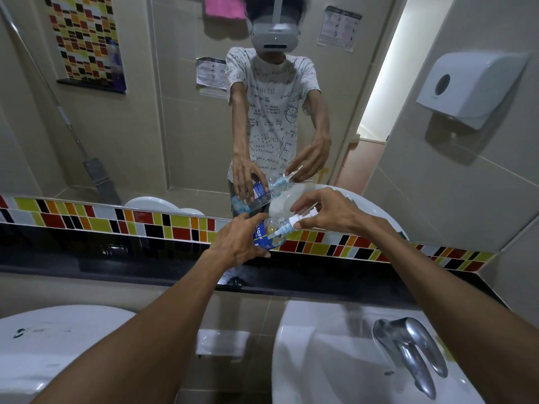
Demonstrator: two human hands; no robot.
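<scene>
Left hand (239,243) grips the tilted spray bottle (267,237); right hand (329,212) pinches its spray head (293,223), which sits attached, so twisting seems barely begun.

My left hand (236,246) covers most of the bottle (269,236) label, leaving me only a few letters, my right hand (329,214) hides the spray head (293,222) tip, the basin (320,360) runs off the bottom edge, and the mirrored notices (339,27) are too small to read.
</scene>
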